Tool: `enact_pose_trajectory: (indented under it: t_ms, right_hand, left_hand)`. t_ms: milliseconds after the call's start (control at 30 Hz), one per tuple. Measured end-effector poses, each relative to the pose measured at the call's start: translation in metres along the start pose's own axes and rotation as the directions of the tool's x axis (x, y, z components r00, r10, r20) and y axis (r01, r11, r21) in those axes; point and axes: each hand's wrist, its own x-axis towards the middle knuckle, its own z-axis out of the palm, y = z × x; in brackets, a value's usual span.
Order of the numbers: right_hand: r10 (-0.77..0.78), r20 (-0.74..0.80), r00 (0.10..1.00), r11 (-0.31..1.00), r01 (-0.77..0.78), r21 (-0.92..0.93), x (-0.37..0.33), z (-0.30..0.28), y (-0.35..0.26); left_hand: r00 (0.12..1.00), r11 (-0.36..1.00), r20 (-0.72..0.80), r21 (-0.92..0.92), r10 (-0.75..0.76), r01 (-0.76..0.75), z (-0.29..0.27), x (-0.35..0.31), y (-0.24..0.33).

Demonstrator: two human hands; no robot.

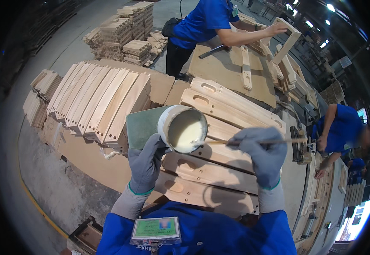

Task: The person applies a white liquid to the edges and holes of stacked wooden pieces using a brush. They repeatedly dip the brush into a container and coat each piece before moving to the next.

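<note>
- Nearest me, at lower centre, the worker's blue top and a clipped badge point(156, 230); both forearms reach up the frame from there, elbows apart.
- The left hand point(146, 163), in a grey glove, is wrapped round the lower side of a white cup point(163, 125), wrist upright, mouth tipped toward us. A flat green piece point(142, 123) sits behind the cup; I can't tell whether that hand holds it too.
- The right hand point(263, 151), gloved alike, bends over at centre right, fingers closed on a thin stick point(297, 140) lying nearly level, its tip at the cup's mouth. I can't tell whether the tip is wet.
- Cream liquid point(187, 129) sits in the cup at mid-frame, with plenty left, I'd say.
- Below the hands, slotted boards point(236, 106) lie side by side through the centre. I make out no cream on their faces and nothing joined to them, so I'd judge this batch mostly undone, though the hands hide some.
- At left, more boards point(102, 100) stand on edge in a row, end holes showing, seemingly waiting.
- Farther off, top centre, a co-worker point(206, 25) grips a wooden frame point(289, 42).
</note>
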Motion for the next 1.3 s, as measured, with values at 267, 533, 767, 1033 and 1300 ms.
enact_pose_trajectory:
  t_ms: [267,533,767,1033,1300]
  right_hand:
    - [-0.069,0.099,0.993,0.994,0.077,-0.072,-0.047,0.014,0.007]
    - [-0.033,-0.098,0.995,0.976,0.011,-0.217,-0.048,0.026,0.022]
    - [0.111,-0.252,0.961,0.978,-0.150,-0.144,0.061,-0.027,0.061]
    - [0.121,-0.207,0.971,0.874,-0.203,-0.441,0.102,-0.057,0.120]
    - [0.073,-0.176,0.982,0.799,-0.163,-0.579,0.102,-0.056,0.131]
  left_hand:
    - [0.984,0.932,0.045,0.317,0.172,-0.177,0.001,-0.011,0.037]
    - [0.926,0.914,-0.166,-0.291,-0.341,0.284,0.012,-0.025,-0.002]
    - [0.915,0.881,-0.050,-0.296,-0.400,0.369,0.010,-0.026,-0.043]
    - [0.961,0.953,0.046,-0.121,-0.274,0.278,0.006,-0.028,-0.057]
    - [0.889,0.852,-0.068,-0.324,-0.453,0.410,0.013,-0.025,-0.055]
